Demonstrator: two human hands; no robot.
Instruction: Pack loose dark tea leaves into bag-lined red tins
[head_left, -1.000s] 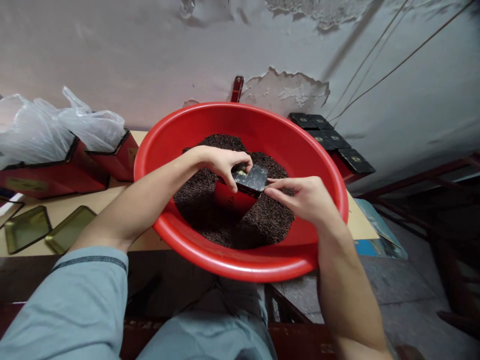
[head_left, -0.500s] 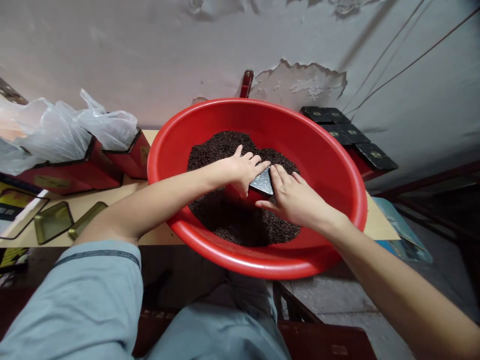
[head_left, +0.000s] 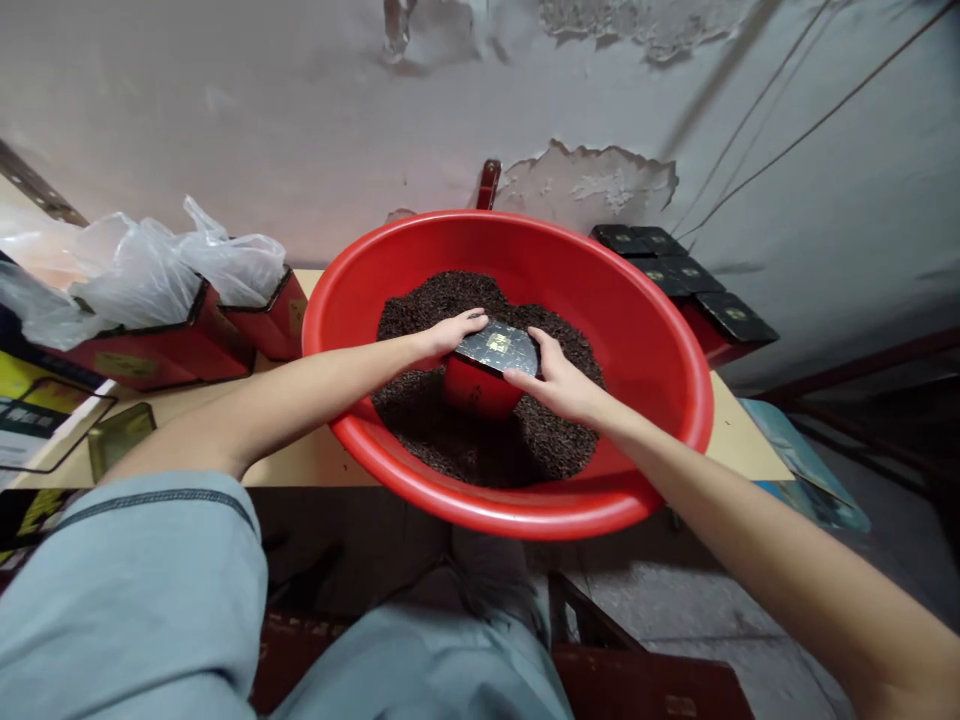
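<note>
A red tin with a black lid stands in the big red basin, among dark loose tea-like leaves. Gold marking shows on the middle of its lid. My left hand grips the tin's left side, thumb on the lid's edge and the other fingers mostly hidden behind it. On the opposite side my right hand is curved around the tin, its thumb at the near edge and fingers at the far corner.
Red tins lined with clear plastic bags stand to the left on the table. An upturned lid lies before them. Several black-lidded tins sit at the right by the peeling wall.
My hands have moved from lying over the lid to its two sides, so more of the lid and the tin's red front show. The view has shifted slightly.
</note>
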